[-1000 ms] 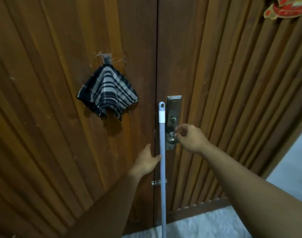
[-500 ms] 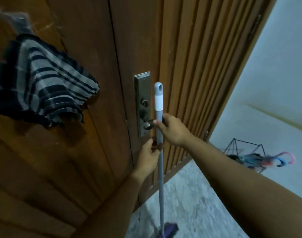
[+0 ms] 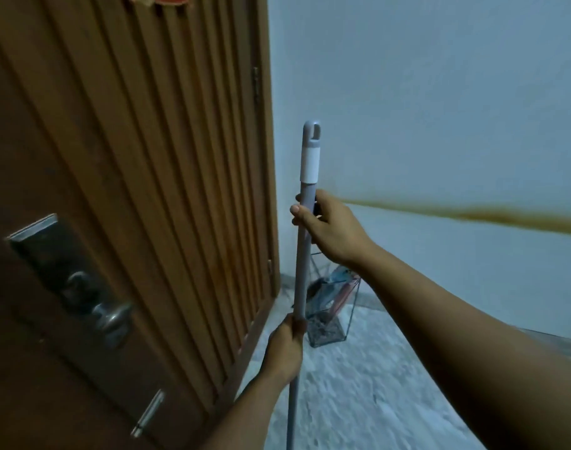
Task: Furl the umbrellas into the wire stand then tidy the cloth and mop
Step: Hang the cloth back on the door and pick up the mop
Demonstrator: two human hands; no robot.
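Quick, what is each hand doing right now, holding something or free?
Left hand: closed around the mop handle, low on the pole.
Right hand: closed around the same mop handle, just below its white end sleeve.

No readable text, label, brand, number or sign anywhere, neither on the door (image 3: 147, 157), nor on the lock plate (image 3: 50, 254), nor on the wall (image 3: 440, 92).

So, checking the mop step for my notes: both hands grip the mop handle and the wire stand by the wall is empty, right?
Not quite. In the head view the wire stand holds furled umbrellas. Left hand and right hand do grip the mop handle.
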